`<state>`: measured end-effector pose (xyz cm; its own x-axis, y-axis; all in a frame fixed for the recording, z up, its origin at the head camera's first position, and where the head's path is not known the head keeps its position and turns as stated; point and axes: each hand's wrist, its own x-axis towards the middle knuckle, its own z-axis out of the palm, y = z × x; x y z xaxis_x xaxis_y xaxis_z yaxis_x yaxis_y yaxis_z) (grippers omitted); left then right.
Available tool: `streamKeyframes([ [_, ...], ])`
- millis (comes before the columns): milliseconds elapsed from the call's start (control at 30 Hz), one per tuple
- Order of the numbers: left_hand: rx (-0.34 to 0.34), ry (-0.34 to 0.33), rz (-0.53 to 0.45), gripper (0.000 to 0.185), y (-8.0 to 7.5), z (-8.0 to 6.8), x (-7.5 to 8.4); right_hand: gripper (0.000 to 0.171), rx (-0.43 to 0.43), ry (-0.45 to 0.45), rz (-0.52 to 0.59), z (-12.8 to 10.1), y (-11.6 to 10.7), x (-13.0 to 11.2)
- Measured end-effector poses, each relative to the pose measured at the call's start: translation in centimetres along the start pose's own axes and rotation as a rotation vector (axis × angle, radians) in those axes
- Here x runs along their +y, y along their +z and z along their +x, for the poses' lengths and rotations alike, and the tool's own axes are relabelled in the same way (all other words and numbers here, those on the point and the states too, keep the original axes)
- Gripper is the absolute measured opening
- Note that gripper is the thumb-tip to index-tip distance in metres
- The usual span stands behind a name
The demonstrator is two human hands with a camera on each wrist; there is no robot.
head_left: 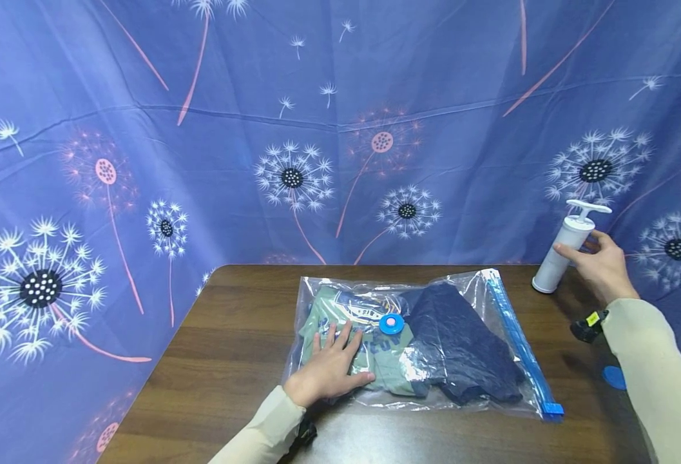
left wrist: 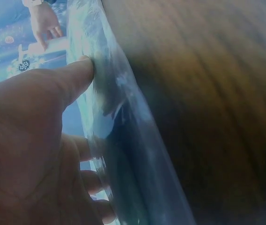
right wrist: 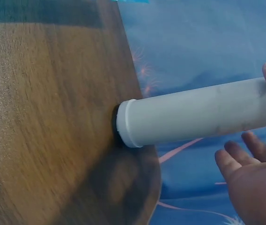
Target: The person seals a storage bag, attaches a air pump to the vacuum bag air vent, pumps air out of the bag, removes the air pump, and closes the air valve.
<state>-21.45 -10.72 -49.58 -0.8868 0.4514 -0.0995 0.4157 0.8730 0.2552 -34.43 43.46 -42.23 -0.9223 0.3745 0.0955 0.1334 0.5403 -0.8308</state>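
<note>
The clear bag (head_left: 421, 341) of folded clothes lies flat on the brown surface (head_left: 230, 361); the left hand (head_left: 328, 370) presses on the bag's left part, fingers straight. To the right of the bag stands the white pump (head_left: 560, 251), tilted; the right hand (head_left: 604, 264) touches it with its grip apart, fingers not curled round.

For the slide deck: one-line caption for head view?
Left hand presses vacuum bag; right hand touches white pump.

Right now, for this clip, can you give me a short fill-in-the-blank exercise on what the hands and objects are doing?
1. The left hand presses flat on the clear ____ bag of clothes.
2. The right hand touches the white hand ____ standing on the table.
3. The round valve on the bag is ____ in colour.

Missing words: vacuum; pump; blue
</note>
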Motion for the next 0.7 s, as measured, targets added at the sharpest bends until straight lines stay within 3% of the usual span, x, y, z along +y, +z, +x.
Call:
streamKeyframes([
  [467,0.003,-0.004,0.002,0.094,0.2,0.0,0.0,0.084,0.052,-0.028,-0.045,-0.2,1.4,0.4],
  [700,0.003,-0.002,-0.003,0.094,0.1,0.1,0.0,0.082,0.014,-0.161,-0.066,-2.1,1.0,-1.8],
])
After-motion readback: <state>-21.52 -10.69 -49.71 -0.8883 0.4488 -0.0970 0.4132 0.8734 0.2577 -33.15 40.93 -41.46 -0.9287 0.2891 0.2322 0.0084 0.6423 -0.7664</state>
